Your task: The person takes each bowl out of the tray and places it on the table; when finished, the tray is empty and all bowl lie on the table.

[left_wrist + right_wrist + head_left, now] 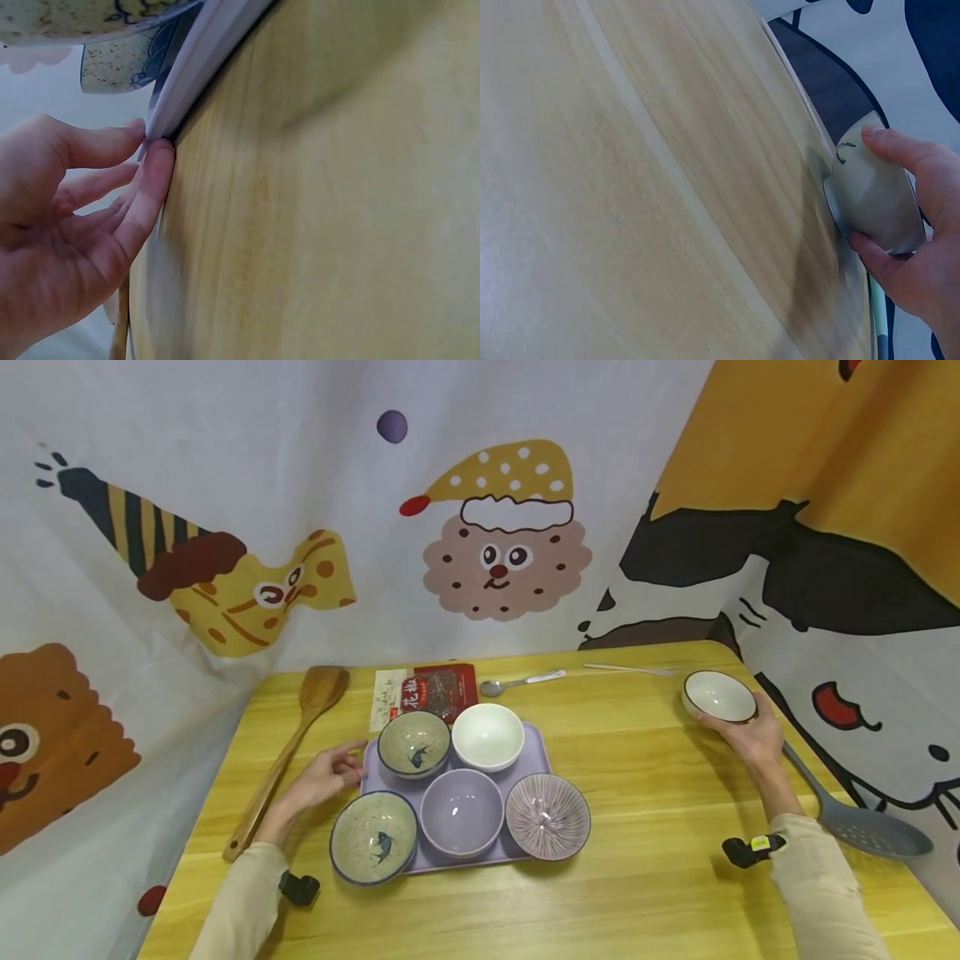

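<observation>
A lilac tray (pixel 534 752) lies mid-table and carries several bowls: two speckled fish bowls (pixel 414 743) (pixel 373 837), a white bowl (pixel 487 735), a lilac bowl (pixel 461 812) and a striped bowl (pixel 547 816). My left hand (pixel 356 768) is at the tray's left rim. In the left wrist view, this left hand (pixel 150 139) lightly pinches the tray's rim (pixel 202 56) between thumb and forefinger. At the far right of the table my right hand (pixel 731 718) grips a small brown-rimmed white bowl (pixel 718 696). The right wrist view shows thumb and fingers curled round the small bowl (pixel 874 199), which touches the wood.
A wooden spatula (pixel 288 752) lies left of the tray. A red spice packet (pixel 438 689), a metal spoon (pixel 517 681) and a thin white utensil (pixel 630 669) lie along the back. A grey-blue slotted ladle (pixel 862 818) lies at the right edge. Cartoon curtains enclose the table.
</observation>
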